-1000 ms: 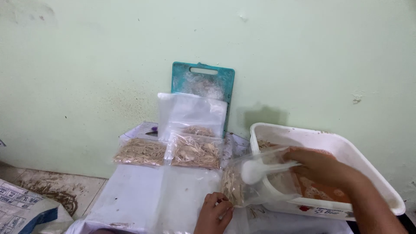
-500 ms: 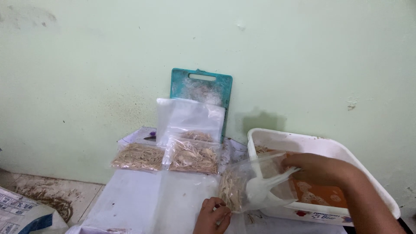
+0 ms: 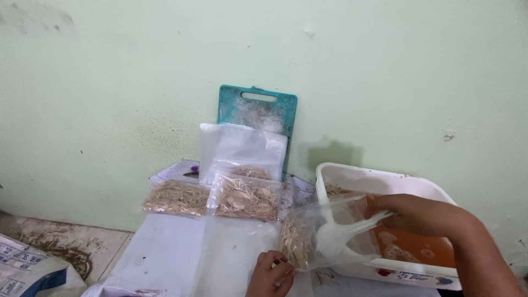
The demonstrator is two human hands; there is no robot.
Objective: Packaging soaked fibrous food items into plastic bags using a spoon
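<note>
A: Near edge of the table [image 3: 165, 258]: the left hand [image 3: 270, 275] has its fingers pinched shut on the bottom corner of a clear plastic bag [image 3: 313, 236], part full of small pale dried bits.

B: And the right hand [image 3: 418, 214]?

A: Closed round a white plastic scoop [image 3: 335, 239], its bowl inside the bag's mouth, over the white tub [image 3: 385, 184] at the right edge.

B: Risk?

A: A slack bag mouth (only one corner is pinched) could fold and spill bits onto the table.

B: Farther back?

A: Filled bags [image 3: 220, 198], a teal cutting board [image 3: 257, 110] leaning on the stained pale green wall [image 3: 110, 82].
</note>
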